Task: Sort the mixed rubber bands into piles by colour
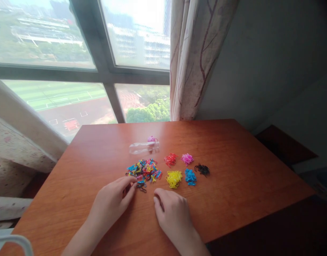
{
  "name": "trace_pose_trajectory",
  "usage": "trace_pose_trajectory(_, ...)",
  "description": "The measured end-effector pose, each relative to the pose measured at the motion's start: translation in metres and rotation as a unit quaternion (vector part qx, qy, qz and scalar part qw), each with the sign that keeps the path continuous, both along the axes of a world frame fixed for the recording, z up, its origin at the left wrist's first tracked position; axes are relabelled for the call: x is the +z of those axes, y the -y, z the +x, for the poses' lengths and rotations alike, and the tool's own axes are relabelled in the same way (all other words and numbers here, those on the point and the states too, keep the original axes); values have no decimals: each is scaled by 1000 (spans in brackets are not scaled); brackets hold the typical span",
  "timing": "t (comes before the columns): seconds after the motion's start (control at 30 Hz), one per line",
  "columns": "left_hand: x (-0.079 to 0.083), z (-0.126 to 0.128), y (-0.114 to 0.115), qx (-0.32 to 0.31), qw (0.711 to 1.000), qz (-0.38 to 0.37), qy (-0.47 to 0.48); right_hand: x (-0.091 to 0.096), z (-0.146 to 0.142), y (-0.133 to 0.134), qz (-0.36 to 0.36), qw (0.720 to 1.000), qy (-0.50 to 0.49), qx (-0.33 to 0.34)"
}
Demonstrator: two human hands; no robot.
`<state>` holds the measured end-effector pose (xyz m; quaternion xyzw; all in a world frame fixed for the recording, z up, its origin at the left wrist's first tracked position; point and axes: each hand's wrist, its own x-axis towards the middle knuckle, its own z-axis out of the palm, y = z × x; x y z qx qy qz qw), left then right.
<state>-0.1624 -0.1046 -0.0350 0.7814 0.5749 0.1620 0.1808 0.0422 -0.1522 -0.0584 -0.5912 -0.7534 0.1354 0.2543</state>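
Note:
A mixed pile of small coloured loops [146,170], which look like rubber bands, lies on the wooden table. At its near edge my left hand [114,195] has thumb and forefinger closed by the loops; what they pinch, if anything, is too small to name. My right hand [174,209] rests just right of there, fingers curled and thumb against the forefinger, their grip hidden. Single-colour heaps lie to the right: red [170,160], pink [187,159], yellow [174,179], blue [190,177] and black [202,169].
Behind the pile lies a clear plastic bag or tube [142,147] with a purple piece [152,139] at its end. The wooden table [232,199] reaches back to a window [142,46] and a patterned curtain [195,60]. A white curved bar [16,240] shows at lower left.

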Motion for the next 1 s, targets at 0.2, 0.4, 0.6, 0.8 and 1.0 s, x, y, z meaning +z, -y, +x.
trace_pose_trajectory(0.2,-14,-4,5,3,999,-7,34,4,-21,-12,-41,999,26,10)
trace_pose_trajectory(0.4,-11,-1,5,13,1000,-5,26,1,-28,-16,-32,999,21,2)
trace_pose_trajectory(0.6,-11,-1,7,15,1000,-3,23,1,-13,-9,10,998,-63,-25)
trace_pose_trajectory(0.8,-11,0,7,15,1000,-11,5,0,54,-12,81,982,-94,-139)
trace_pose_trajectory(1.0,-9,3,8,6,1000,-16,-4,-5,140,-23,113,950,22,-291)
